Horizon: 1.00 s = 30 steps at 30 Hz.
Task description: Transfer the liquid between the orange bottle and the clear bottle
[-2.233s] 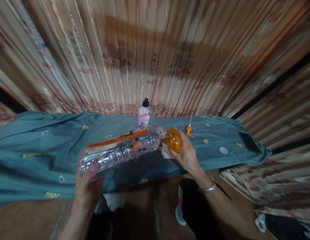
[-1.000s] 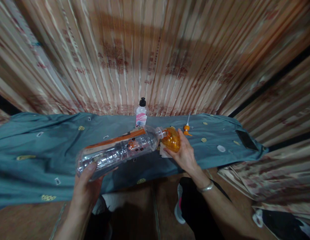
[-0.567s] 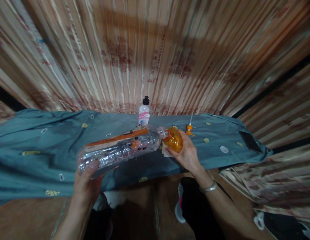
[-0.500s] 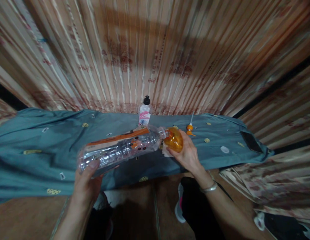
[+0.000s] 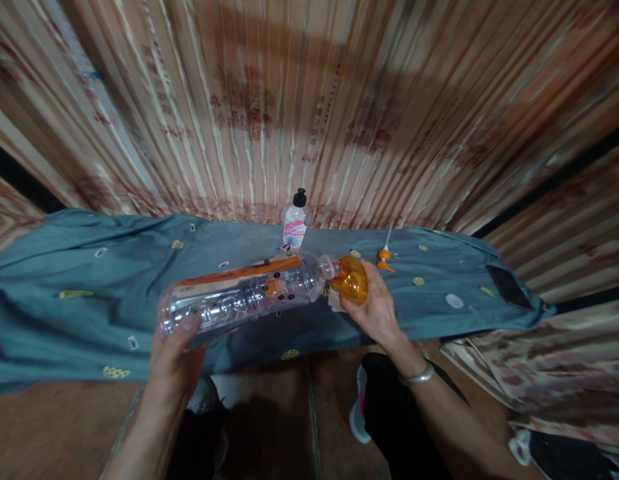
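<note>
My left hand (image 5: pixel 179 357) is wrapped round the base of a large clear plastic bottle (image 5: pixel 249 293) with an orange-and-white label. The bottle lies almost level in the air, its neck pointing right. In my right hand (image 5: pixel 376 310) is a small rounded amber bottle (image 5: pixel 352 280), tilted with its mouth to the left. The two mouths meet, or nearly so; I cannot tell whether they touch. Beyond them, an orange pump head (image 5: pixel 384 259) with a pale tube lies on the teal cloth (image 5: pixel 249 237).
A clear bottle with a black cap and pink-white label (image 5: pixel 294 223) stands at the back, by the patterned curtain (image 5: pixel 289 100). A dark flat rectangular object (image 5: pixel 508 287) lies at the right end. Feet and a tiled floor (image 5: pixel 269 420) show below.
The view has shifted slightly, so the cloth and the things on it sit a little further right. Both hands keep their grip, and the two bottles stay mouth to mouth with little visible change.
</note>
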Each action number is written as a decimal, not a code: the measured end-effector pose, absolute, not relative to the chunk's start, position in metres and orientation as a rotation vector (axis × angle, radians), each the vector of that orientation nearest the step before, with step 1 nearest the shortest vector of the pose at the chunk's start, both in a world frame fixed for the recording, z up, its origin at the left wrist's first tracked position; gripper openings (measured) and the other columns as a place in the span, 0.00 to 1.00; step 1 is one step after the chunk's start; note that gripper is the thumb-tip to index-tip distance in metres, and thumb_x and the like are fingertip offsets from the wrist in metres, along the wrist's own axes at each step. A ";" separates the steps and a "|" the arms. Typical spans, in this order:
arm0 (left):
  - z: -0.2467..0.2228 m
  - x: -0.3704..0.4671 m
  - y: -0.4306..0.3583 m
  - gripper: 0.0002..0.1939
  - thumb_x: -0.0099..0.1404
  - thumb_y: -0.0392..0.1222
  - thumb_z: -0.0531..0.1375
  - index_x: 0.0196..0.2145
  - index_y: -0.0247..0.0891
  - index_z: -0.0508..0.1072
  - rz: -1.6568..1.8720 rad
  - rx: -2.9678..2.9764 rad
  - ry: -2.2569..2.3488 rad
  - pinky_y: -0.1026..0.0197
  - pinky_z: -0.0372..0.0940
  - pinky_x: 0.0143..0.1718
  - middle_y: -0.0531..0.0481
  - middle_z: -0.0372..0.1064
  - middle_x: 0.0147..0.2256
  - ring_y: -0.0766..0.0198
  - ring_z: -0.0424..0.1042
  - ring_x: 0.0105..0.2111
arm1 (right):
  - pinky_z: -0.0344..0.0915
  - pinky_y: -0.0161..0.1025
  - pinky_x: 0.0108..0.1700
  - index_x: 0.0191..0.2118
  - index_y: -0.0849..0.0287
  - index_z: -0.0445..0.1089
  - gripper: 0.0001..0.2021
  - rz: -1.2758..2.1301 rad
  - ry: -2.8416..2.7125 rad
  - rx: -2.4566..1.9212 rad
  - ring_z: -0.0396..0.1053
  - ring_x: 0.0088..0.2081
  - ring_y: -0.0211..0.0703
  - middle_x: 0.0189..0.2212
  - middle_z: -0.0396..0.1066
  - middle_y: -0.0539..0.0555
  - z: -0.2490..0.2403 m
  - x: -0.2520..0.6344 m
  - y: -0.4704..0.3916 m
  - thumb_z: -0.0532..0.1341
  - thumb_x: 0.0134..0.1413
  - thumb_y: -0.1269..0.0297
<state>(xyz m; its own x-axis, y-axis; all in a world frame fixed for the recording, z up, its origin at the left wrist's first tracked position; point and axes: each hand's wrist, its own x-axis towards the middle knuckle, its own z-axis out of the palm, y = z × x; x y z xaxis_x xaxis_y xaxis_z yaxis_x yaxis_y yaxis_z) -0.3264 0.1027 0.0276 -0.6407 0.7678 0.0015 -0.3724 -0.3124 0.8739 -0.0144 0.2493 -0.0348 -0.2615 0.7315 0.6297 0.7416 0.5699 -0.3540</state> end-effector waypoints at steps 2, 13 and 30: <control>0.020 -0.333 0.102 0.40 0.44 0.54 0.82 0.54 0.45 0.80 2.016 0.563 1.182 0.45 0.80 0.48 0.48 0.84 0.40 0.46 0.84 0.42 | 0.72 0.66 0.66 0.73 0.62 0.56 0.41 -0.035 -2.009 -1.178 0.72 0.66 0.65 0.65 0.73 0.70 -0.036 -0.015 0.249 0.67 0.57 0.55; 0.015 -0.340 0.099 0.33 0.49 0.51 0.80 0.52 0.45 0.82 1.992 0.632 1.149 0.48 0.81 0.43 0.49 0.84 0.41 0.53 0.82 0.34 | 0.73 0.66 0.65 0.73 0.60 0.56 0.42 -0.065 -2.018 -1.171 0.73 0.66 0.66 0.65 0.73 0.69 -0.038 -0.016 0.249 0.67 0.56 0.56; 0.035 -0.328 0.104 0.44 0.35 0.54 0.83 0.52 0.47 0.82 2.043 0.500 1.205 0.48 0.81 0.45 0.50 0.83 0.37 0.47 0.83 0.40 | 0.75 0.66 0.64 0.72 0.62 0.58 0.40 -0.108 -2.008 -1.140 0.74 0.65 0.66 0.63 0.74 0.69 -0.036 -0.016 0.248 0.67 0.57 0.55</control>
